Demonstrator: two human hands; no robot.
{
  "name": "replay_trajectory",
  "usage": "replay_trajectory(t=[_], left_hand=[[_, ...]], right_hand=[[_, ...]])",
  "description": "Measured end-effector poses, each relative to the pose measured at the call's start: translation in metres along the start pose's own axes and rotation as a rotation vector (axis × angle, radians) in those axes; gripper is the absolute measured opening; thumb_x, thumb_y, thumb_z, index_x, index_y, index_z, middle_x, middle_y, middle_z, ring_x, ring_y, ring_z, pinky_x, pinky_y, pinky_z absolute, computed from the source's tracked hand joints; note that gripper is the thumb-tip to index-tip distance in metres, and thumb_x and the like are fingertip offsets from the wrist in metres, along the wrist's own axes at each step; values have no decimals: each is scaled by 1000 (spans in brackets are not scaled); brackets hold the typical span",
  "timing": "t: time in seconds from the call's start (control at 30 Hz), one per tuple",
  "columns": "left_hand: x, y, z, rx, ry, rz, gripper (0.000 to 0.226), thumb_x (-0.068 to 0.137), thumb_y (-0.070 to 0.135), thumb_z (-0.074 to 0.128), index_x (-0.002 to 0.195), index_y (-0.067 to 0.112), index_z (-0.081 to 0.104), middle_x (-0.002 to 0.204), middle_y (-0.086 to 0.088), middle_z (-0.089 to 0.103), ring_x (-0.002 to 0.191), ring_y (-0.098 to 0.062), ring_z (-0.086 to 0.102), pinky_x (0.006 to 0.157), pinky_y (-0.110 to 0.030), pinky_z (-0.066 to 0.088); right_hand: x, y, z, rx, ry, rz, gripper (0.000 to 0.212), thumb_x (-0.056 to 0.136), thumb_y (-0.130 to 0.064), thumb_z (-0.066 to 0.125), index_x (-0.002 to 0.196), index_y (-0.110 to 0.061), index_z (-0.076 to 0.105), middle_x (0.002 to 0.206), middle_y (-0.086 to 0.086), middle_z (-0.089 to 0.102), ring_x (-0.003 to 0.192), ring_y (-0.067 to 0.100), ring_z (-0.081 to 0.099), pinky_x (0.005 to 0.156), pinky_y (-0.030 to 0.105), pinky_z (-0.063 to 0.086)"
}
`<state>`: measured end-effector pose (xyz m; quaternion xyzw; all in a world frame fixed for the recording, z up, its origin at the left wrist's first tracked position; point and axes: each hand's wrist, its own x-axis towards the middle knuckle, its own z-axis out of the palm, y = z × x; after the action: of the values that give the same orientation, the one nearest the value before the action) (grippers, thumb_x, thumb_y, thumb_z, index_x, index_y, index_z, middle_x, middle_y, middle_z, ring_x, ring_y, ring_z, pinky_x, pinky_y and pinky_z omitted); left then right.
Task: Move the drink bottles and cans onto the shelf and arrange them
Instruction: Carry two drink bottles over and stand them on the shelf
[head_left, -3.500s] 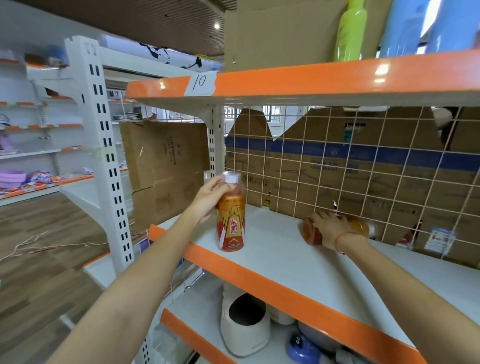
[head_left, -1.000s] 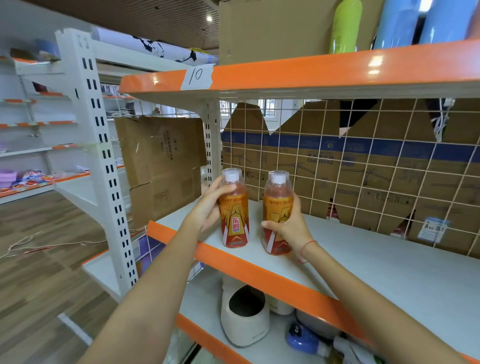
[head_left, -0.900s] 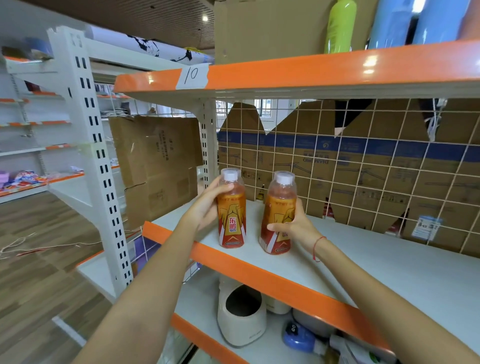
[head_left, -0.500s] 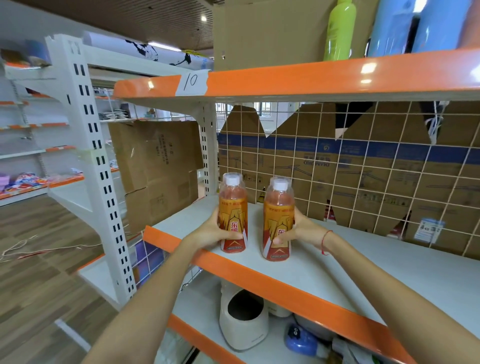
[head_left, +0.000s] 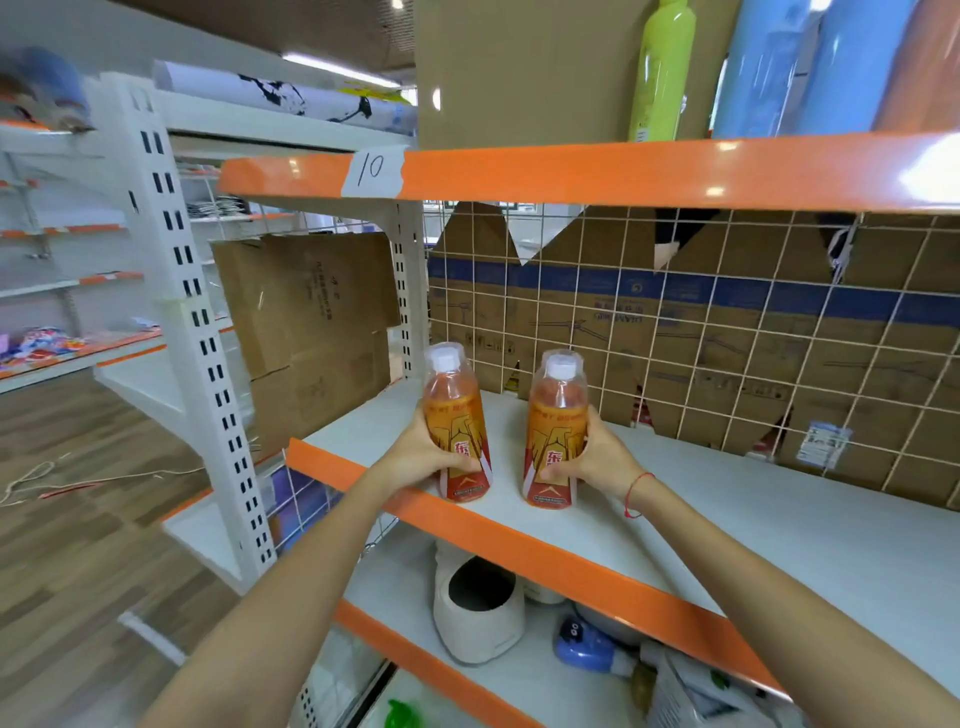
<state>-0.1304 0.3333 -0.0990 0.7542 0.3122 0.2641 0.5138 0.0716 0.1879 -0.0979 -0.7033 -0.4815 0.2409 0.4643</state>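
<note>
Orange drink fills both bottles, and each is gripped low on its label by one hand. The left hand (head_left: 418, 457) wraps around the left bottle (head_left: 457, 423) from its outer side, thumb across the front of the label. The right hand (head_left: 592, 457) does the same on the right bottle (head_left: 556, 434), fingers curled round the back and thumb on the label; a red string circles that wrist. The hands are apart, with a clear gap between the bottles.

Both bottles stand upright with white caps on top, side by side near the front left corner of the shelf (head_left: 727, 514), their bases on its white board just behind the orange edge strip.

Behind them a white wire grid (head_left: 727, 338) backs the shelf, with flattened cardboard (head_left: 597, 322) printed with a blue band pressed against its far side. More cardboard leans at the left end beside the perforated white upright (head_left: 202, 338).

On the shelf above, whose orange strip carries a paper tag (head_left: 371, 171) marked 10, stand a lime-green bottle (head_left: 660, 67), a brown box and blue rolls. On the shelf below sit a white pot (head_left: 478, 613) and a small blue device (head_left: 584, 644).
</note>
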Motion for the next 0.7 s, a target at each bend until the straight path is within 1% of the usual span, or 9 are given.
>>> replay_trajectory(t=[0.07, 0.13, 0.27, 0.4, 0.47, 0.57, 0.7], left_hand=[[-4, 10, 5, 25, -17, -6, 95, 63, 4, 86, 135, 23, 26, 116, -1, 57, 108, -17, 57, 90, -31, 48], [-9, 21, 11, 37, -38, -22, 96, 62, 5, 87, 135, 23, 28, 116, -1, 58, 109, -17, 57, 92, -32, 47], [-19, 40, 29, 40, -70, -47, 98, 59, 10, 89, 134, 29, 30, 119, 1, 60, 111, -17, 58, 98, -39, 47], [-33, 59, 47, 77, -103, -35, 97, 62, 11, 87, 137, 28, 29, 116, 5, 58, 110, -15, 56, 91, -30, 46], [-38, 66, 55, 94, -111, -22, 95, 63, 12, 87, 138, 27, 30, 116, 6, 58, 109, -14, 56, 90, -28, 45], [-47, 75, 67, 112, -115, -5, 94, 63, 15, 87, 137, 27, 31, 121, 3, 57, 111, -15, 54, 92, -30, 45], [-59, 85, 80, 122, -140, -2, 94, 63, 14, 87, 137, 26, 30, 127, 0, 55, 117, -18, 52, 97, -35, 45]], right_hand=[[-7, -4, -7, 1, 22, 19, 88, 58, -10, 87, 126, -24, 34, 117, 5, 60, 108, 24, 59, 94, 47, 50], [-15, -11, -17, 4, 36, 36, 86, 60, -7, 86, 126, -23, 33, 116, 5, 60, 107, 23, 59, 93, 44, 51], [-36, -23, -40, -35, 6, 37, 88, 60, -7, 86, 128, -23, 32, 116, 3, 60, 108, 22, 59, 93, 42, 51], [-59, -29, -60, -90, 3, 47, 87, 62, -8, 85, 129, -23, 30, 119, 5, 58, 111, 22, 57, 95, 39, 50], [-70, -28, -67, -114, 14, 57, 86, 63, -9, 84, 129, -22, 30, 120, 5, 56, 112, 22, 56, 95, 39, 49], [-87, -25, -76, -125, 41, 79, 88, 64, -8, 84, 133, -20, 30, 122, 5, 56, 114, 23, 55, 97, 41, 48], [-112, -25, -89, -99, 92, 133, 83, 64, -5, 83, 127, -21, 31, 120, 6, 56, 114, 26, 54, 98, 44, 46]])
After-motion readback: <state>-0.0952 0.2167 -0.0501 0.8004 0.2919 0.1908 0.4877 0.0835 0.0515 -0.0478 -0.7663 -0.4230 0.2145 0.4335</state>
